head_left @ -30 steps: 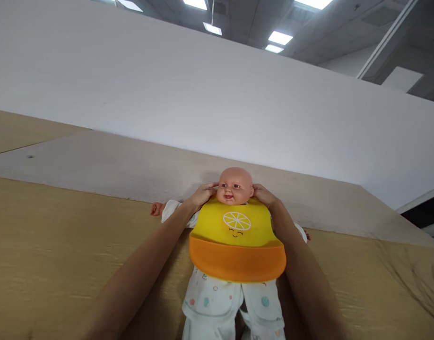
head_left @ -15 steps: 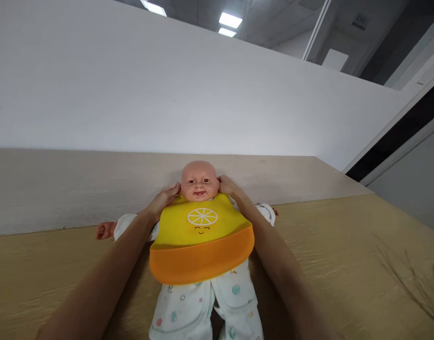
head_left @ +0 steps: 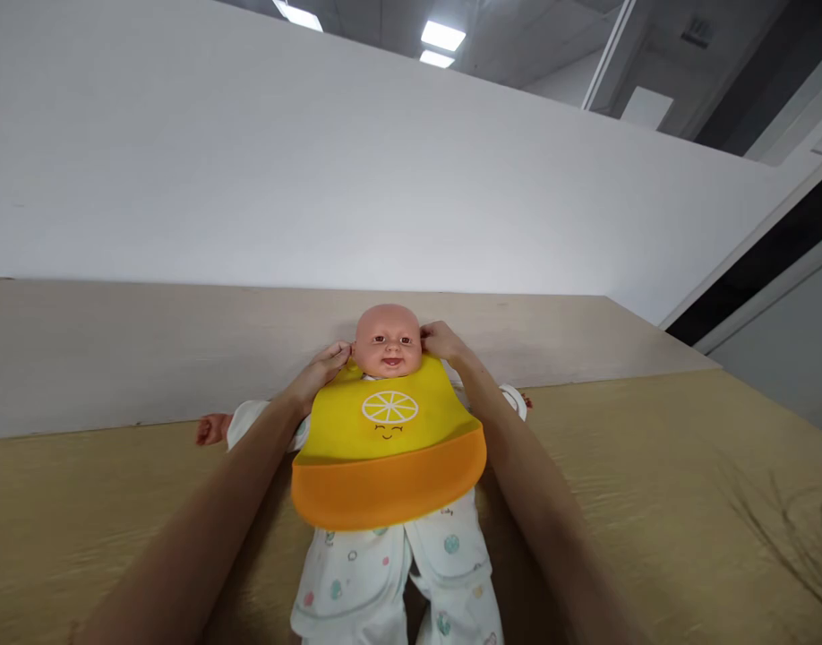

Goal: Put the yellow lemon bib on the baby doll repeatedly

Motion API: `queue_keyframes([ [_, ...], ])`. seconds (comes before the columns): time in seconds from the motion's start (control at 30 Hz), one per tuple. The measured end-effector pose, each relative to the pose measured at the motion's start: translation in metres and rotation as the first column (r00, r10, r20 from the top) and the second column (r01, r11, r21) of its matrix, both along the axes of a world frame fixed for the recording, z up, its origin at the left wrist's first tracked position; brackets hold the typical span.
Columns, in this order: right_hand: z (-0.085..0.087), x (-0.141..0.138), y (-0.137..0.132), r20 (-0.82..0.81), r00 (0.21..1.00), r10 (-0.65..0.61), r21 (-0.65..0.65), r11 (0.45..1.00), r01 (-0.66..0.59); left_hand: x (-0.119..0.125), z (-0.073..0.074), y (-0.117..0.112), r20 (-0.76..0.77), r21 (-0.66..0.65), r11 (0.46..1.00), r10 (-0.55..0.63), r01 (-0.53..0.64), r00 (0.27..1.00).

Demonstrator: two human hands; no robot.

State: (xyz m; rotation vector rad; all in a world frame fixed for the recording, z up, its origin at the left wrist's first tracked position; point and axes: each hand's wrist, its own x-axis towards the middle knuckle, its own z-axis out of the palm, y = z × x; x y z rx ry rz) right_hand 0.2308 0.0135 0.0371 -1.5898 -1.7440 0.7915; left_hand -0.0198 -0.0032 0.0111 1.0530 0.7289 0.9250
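A baby doll (head_left: 387,340) in white patterned pyjamas lies on its back on a tan-covered bed (head_left: 653,502), head toward a pale headboard. A yellow bib (head_left: 388,439) with an orange pocket and a lemon print covers its chest. My left hand (head_left: 323,367) is at the doll's neck on the left, fingers curled at the bib's upper corner. My right hand (head_left: 441,341) is at the neck on the right, fingers closed beside the doll's ear. What the fingertips pinch behind the neck is hidden.
A pale wooden headboard (head_left: 149,349) runs behind the doll, with a white wall (head_left: 317,179) above it. The bed cover is wrinkled at the far right. A dark doorway gap (head_left: 753,269) shows at the right edge.
Over the second the view has swung right. Both hands have stayed at the sides of the doll's neck, shifting only slightly. The bib sits in the same place on the chest.
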Motion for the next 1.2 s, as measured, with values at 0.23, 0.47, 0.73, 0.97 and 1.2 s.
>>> queue_keyframes([
  [0.23,-0.008,-0.007,0.002,-0.048,0.998,-0.040,0.063,0.997,0.043,0.000,-0.005,0.005,-0.045,0.072,0.996,0.047,-0.044,0.998],
  [0.47,-0.016,-0.007,0.003,-0.051,0.996,-0.079,0.081,0.993,0.083,-0.001,-0.006,0.010,-0.031,0.095,0.994,0.053,-0.050,0.998],
  [0.73,-0.016,-0.014,0.002,-0.144,0.983,-0.113,0.045,0.992,0.120,-0.005,-0.008,0.016,-0.032,0.239,0.968,0.090,-0.080,0.995],
  [0.97,-0.019,-0.019,0.001,-0.213,0.968,-0.131,0.025,0.990,0.139,0.004,-0.015,0.028,-0.072,0.345,0.908,0.279,-0.239,0.958],
  [1.2,-0.039,-0.018,0.008,-0.324,0.941,-0.101,0.113,0.983,0.144,0.008,-0.011,0.026,-0.160,0.449,0.825,0.453,-0.344,0.877],
])
